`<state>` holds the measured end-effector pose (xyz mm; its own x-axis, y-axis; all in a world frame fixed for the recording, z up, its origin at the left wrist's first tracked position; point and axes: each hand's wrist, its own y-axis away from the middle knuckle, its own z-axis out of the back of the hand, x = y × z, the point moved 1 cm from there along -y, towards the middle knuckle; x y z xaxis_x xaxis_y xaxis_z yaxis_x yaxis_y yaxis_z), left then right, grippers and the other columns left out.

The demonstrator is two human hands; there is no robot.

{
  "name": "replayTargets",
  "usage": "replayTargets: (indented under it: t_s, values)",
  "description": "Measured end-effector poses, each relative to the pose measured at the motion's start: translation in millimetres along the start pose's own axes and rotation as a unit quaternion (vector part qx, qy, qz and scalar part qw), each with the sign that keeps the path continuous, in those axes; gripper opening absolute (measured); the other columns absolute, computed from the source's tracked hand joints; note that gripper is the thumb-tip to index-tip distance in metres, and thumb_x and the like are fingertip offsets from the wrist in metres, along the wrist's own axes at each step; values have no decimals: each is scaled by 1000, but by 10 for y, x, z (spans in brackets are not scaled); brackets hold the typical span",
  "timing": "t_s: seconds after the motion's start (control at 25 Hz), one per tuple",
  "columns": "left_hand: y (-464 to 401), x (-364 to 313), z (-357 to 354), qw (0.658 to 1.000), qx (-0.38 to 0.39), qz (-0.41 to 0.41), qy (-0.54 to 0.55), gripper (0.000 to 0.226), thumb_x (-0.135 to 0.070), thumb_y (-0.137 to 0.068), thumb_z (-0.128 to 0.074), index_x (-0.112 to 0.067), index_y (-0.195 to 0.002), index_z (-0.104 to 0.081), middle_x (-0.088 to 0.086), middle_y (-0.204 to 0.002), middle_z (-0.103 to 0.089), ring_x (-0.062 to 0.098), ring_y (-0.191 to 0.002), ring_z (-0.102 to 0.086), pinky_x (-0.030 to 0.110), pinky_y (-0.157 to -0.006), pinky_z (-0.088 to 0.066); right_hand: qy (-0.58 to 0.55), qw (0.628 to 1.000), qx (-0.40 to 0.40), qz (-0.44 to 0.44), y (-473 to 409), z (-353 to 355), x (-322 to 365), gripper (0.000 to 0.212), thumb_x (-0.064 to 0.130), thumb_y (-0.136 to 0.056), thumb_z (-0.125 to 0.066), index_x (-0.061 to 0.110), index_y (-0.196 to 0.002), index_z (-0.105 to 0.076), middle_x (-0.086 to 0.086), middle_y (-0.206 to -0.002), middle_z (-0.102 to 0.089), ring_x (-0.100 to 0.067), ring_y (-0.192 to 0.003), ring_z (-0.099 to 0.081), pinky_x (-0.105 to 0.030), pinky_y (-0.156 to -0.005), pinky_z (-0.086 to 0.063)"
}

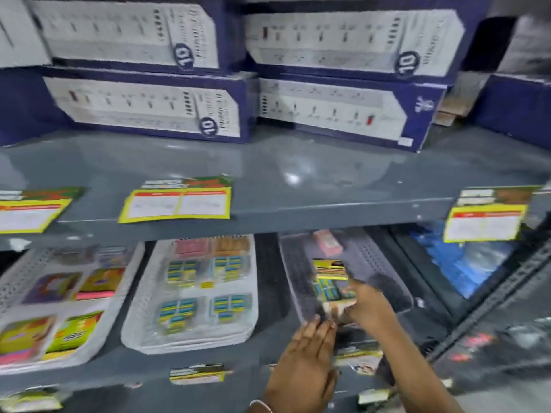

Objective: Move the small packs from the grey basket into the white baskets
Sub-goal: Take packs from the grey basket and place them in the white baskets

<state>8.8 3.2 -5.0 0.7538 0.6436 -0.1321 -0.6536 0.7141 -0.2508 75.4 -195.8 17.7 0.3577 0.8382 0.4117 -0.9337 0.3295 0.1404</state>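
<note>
A grey basket (384,263) sits on the lower shelf, right of centre. Inside it my right hand (368,302) is shut on a small pack (331,281) with a yellow header and blue-green pieces. A pink pack (328,242) lies at the basket's back. My left hand (304,365) rests flat by the basket's front edge, fingers together, holding nothing. To the left stands a white basket (140,320) with several blue-yellow packs. Further left, another white basket (18,281) holds colourful packs.
The grey shelf above (298,186) overhangs the baskets and carries blue boxes of power strips (155,105). Yellow price tags (179,201) hang from its edge. A dark tray with blue items (465,269) lies at the right. A black rack upright (507,290) runs diagonally.
</note>
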Motion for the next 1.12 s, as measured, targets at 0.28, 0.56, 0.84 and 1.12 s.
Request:
replayTargets:
  t_s: [0.28, 0.56, 0.84, 1.12]
  values:
    - [-126, -228, -153, 999, -3, 54, 0, 56, -42, -91, -42, -9, -135, -56, 6, -139, -56, 25, -126, -55, 39, -107, -35, 14, 987, 152, 56, -339, 49, -188, 44, 7, -72, -71, 25, -112, -65, 6, -115, -64, -20, -105, -63, -28, -89, -50]
    - [-633, -58, 402, 935, -28, 249, 252, 23, -34, -90, -54, -20, -100, -69, 10, -85, -72, 25, -77, -66, 33, -64, -52, -47, 985, 144, 85, -291, 200, -134, 18, 5, -73, -68, 22, -77, -72, -1, -85, -73, -16, -80, -66, -27, -69, -49]
    - [-1143, 200, 279, 599, 6, 476, 644, 38, -30, -77, -79, -4, -102, -70, 16, -98, -74, 29, -83, -73, 32, -71, -61, -333, 930, 100, 118, -74, 410, -217, 34, -4, -62, -84, 24, -78, -71, 6, -79, -75, -12, -79, -67, -24, -74, -50]
    - [-1320, 270, 270, 604, 67, 377, 699, 16, 3, -85, -67, 8, -101, -68, 20, -100, -72, 27, -92, -70, 34, -87, -58, -313, 921, 217, 88, -244, 607, -348, 61, 7, -60, -89, 13, -117, -67, -5, -107, -74, -19, -104, -68, -31, -93, -53]
